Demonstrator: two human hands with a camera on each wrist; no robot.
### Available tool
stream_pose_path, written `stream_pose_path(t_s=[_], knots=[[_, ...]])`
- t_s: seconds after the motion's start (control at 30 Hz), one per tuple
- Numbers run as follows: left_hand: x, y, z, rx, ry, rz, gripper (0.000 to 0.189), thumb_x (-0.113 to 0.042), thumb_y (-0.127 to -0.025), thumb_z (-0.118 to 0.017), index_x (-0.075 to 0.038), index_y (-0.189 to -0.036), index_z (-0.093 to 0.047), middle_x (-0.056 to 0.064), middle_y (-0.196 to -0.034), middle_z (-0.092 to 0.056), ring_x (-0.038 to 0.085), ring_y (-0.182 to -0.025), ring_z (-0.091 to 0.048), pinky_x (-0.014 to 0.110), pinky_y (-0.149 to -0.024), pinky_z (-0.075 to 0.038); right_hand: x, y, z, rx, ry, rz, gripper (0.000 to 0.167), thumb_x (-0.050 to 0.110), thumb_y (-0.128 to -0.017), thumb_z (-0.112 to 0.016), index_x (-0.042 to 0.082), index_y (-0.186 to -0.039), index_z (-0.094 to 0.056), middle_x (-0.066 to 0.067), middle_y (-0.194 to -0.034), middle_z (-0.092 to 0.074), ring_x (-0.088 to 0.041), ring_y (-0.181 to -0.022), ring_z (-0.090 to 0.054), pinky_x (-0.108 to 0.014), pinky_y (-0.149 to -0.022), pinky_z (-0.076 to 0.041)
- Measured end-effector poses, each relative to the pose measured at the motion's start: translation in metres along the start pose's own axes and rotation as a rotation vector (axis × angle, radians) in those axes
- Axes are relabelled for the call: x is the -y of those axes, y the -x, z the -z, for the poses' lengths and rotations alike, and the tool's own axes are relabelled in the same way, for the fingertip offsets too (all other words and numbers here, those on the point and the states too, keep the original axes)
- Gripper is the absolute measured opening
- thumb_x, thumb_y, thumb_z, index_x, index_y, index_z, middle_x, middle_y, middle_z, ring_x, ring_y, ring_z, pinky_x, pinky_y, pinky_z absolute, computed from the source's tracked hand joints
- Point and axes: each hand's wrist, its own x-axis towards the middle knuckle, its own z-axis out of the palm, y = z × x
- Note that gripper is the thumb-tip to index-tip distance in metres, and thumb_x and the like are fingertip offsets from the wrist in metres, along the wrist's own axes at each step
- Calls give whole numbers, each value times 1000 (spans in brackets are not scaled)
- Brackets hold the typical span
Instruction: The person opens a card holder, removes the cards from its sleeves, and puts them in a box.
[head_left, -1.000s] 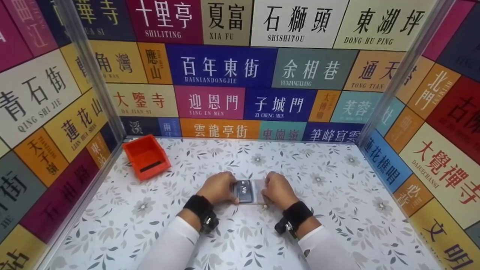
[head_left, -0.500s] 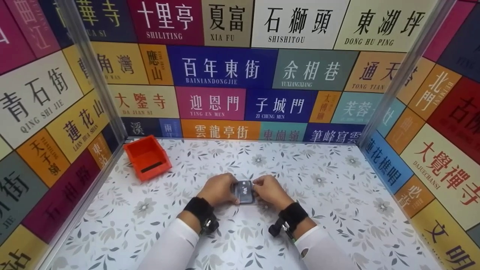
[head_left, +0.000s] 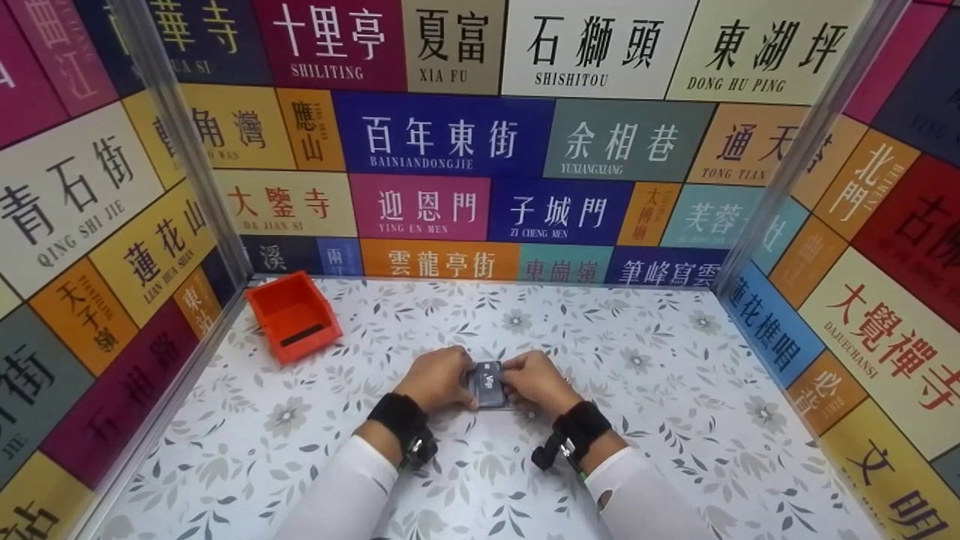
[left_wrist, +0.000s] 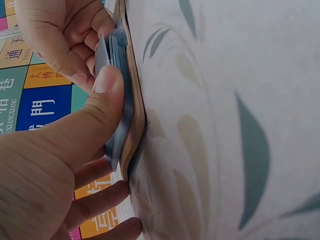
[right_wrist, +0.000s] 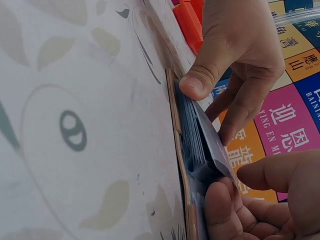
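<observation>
A card holder with a brown cover (left_wrist: 137, 115) and a stack of clear sleeves (right_wrist: 192, 135) lies spread on the table between both hands. Its top sleeve shows a dark card (head_left: 490, 384) printed "VIP". My left hand (head_left: 437, 377) grips the holder's left side, thumb pressed on top of the sleeves and fingers along the far edge. At the right edge, my right hand (head_left: 541, 381) pinches the top sleeve between thumb and finger. In the right wrist view that sleeve (right_wrist: 220, 150) stands lifted apart from the others. The right fingers hide part of the card's edge.
An orange-red open bin (head_left: 294, 316) with a black strip stands at the back left of the floral-patterned table (head_left: 660, 442). Sign-printed panels (head_left: 442, 135) enclose the table at the back and on both sides.
My right hand has moved left from the clear page beside the card to the card's right edge, where it now pinches. The left hand has stayed on the holder.
</observation>
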Motion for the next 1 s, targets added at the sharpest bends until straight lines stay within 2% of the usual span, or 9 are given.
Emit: stream_pose_path(t_s=[0.33, 0.57, 0.73, 0.87, 1.0], knots=[[0, 1, 1, -14, -41, -36, 68, -50, -57, -93, -18, -114, -75, -9, -93, -62, 14, -78, -59, 34, -77, -52, -1, -2, 1, -4, -24, 8, 33, 12, -87, -71, 7, -120, -71, -8, -87, -74, -17, -66, -67, -31, -60, -57], [0, 1, -1, -9, -23, -12, 71, -49, -56, -94, -18, -117, -74, -5, -101, -67, 14, -82, -61, 35, -81, -53, -2, -4, 2, -6, -67, -4, 24, 12, -87, -71, 6, -110, -74, -8, -88, -73, -15, -65, -66, -30, -61, -57], [1, 0, -2, -12, -20, -11, 68, -48, -56, -94, -19, -115, -75, -7, -99, -67, 13, -80, -60, 34, -80, -53, 0, -4, 4, -12, -76, -25, 19, 16, -88, -69, 9, -104, -76, -7, -84, -71, -17, -65, -66, -31, -61, -58], [0, -1, -2, -12, -22, -8, 69, -47, -55, -94, -19, -115, -75, -8, -97, -66, 14, -80, -60, 34, -80, -53, 0, -6, 2, -3, -66, -8, 17, 24, -91, -71, 8, -97, -77, -4, -84, -69, -16, -66, -65, -31, -60, -58], [0, -1, -2, -14, -29, -11, 69, -48, -55, -94, -20, -115, -75, -8, -95, -64, 13, -79, -60, 34, -79, -52, -1, -7, 0, -10, -57, 6, 14, 21, -88, -75, 8, -91, -74, -2, -83, -68, -13, -61, -62, -27, -56, -55]])
